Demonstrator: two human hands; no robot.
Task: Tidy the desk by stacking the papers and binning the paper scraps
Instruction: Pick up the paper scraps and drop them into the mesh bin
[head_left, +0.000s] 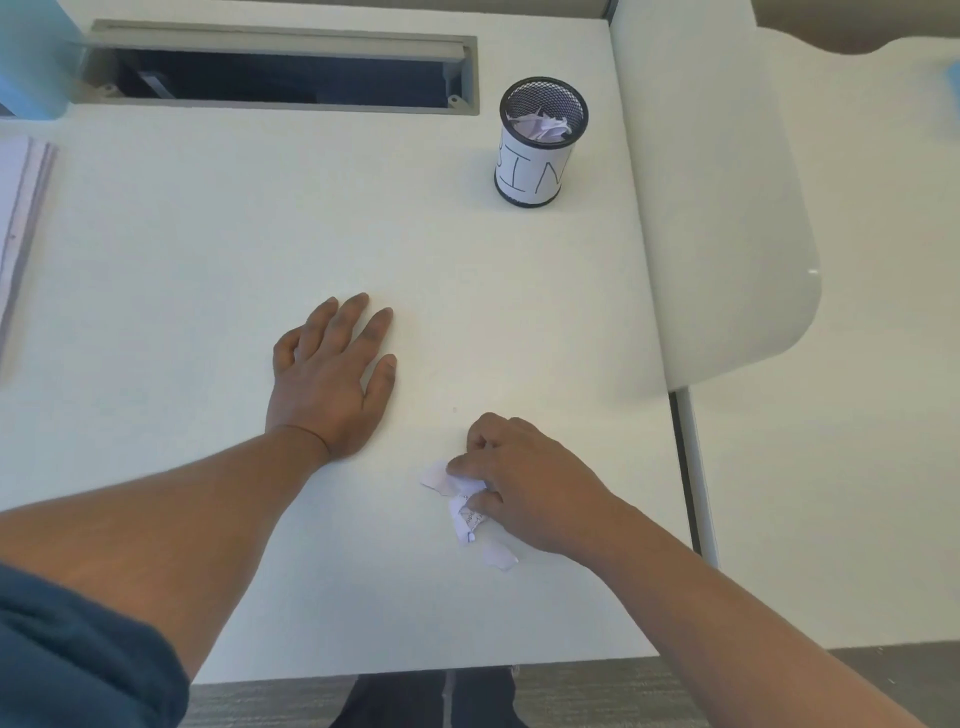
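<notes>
We note the right hand (511, 480) near the front right of the white tabletop (208, 249), fingers curled and pinching a crumpled paper scrap (464, 506). The scrap's long axis runs roughly from far-left to near-right, one torn end poking out left of the fingertips, the other trailing toward the front edge. A smaller loose scrap (500, 557) lies just beside it, nearer the front edge and touching nothing we can make out. The left hand (332, 371) lies flat on the tabletop, palm down, fingers straight and spread, pointing away from the body — it holds nothing. The mesh bin (540, 143), upright and labelled "BIN", stands well apart at the far right, more crumpled paper visible inside. The stacked papers (23, 218) sit at the far left edge, partly cut off, long side running away from us. Between hands and bin the surface is bare; the tabletop's right edge lies close to the right of the right hand.
</notes>
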